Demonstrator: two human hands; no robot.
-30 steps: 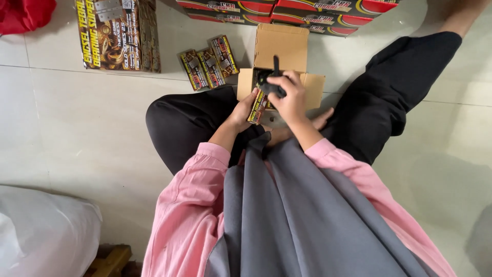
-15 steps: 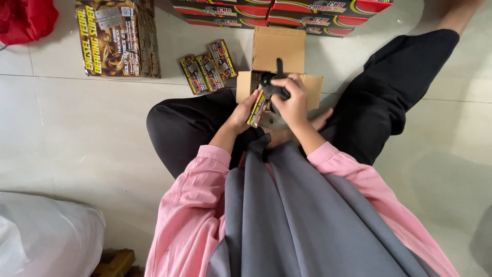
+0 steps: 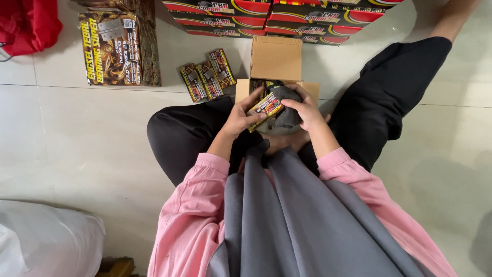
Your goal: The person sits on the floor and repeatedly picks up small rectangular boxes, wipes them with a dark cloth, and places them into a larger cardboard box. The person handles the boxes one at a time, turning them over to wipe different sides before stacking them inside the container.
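My left hand (image 3: 241, 115) and my right hand (image 3: 306, 106) both grip a small dark printed packet (image 3: 265, 106) with yellow and red markings. A dark grey bundle (image 3: 286, 114) sits just behind and under the packet, against my right hand. Both hands hover over the front of an open brown cardboard box (image 3: 277, 59) on the tiled floor between my legs. Pink sleeves and a grey cloth cover my arms and lap.
Three small printed packets (image 3: 207, 79) lie on the floor left of the box. A larger printed carton (image 3: 114, 47) stands at the upper left, and a row of red and black cartons (image 3: 287, 15) lines the top. Red cloth (image 3: 28, 23) and a white bag (image 3: 46, 241) sit at the left.
The hands have drawn back from the box toward my lap. The small packet, earlier held low by the left hand, is now up between both hands, and the black item is replaced by the grey bundle.
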